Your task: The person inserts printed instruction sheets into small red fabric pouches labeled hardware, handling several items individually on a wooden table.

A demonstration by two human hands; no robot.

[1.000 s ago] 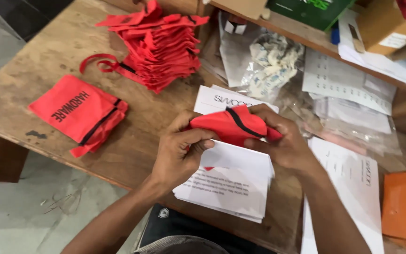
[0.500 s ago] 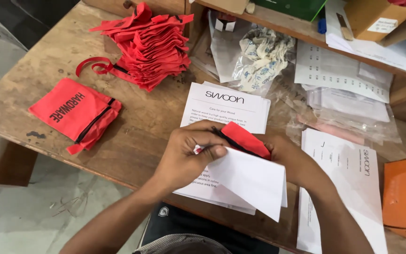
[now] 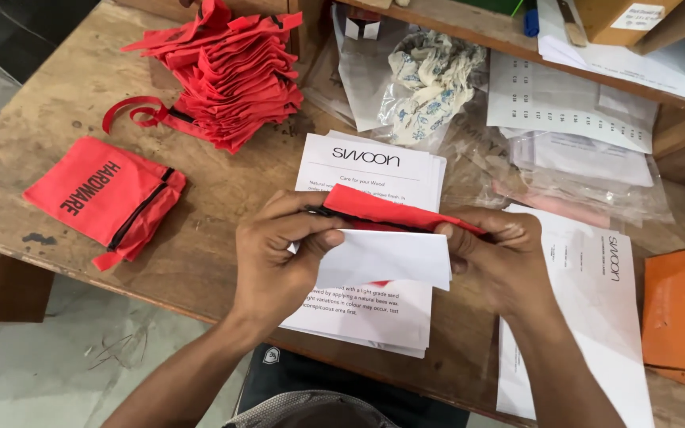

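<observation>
From the head camera, looking down: the left hand and the right hand meet at the centre of the frame over a wooden surface. Between them they hold a small red drawstring pouch by its two ends, with a folded white leaflet lying against its mouth. The left fingers are clenched on the pouch's left edge and the corner of the leaflet, thumb under, the rest curled over; the right fingers pinch the pouch's right end and the leaflet's upper right corner. Held this way the opening appears stretched taut between the hands, so the paper has a straight edge to line up with (whether any of it is already inside cannot be told).

Directly beneath the hands lies a stack of printed white leaflets, close enough to be drawn from one at a time. At the upper left of the frame sits a pile of flat red pouches, and at the left edge one red pouch with black lettering lies apart from it. Right of the hands is a long white printed sheet; at the far right edge, an orange packet. Clear plastic bags crowd the top centre under a shelf.
</observation>
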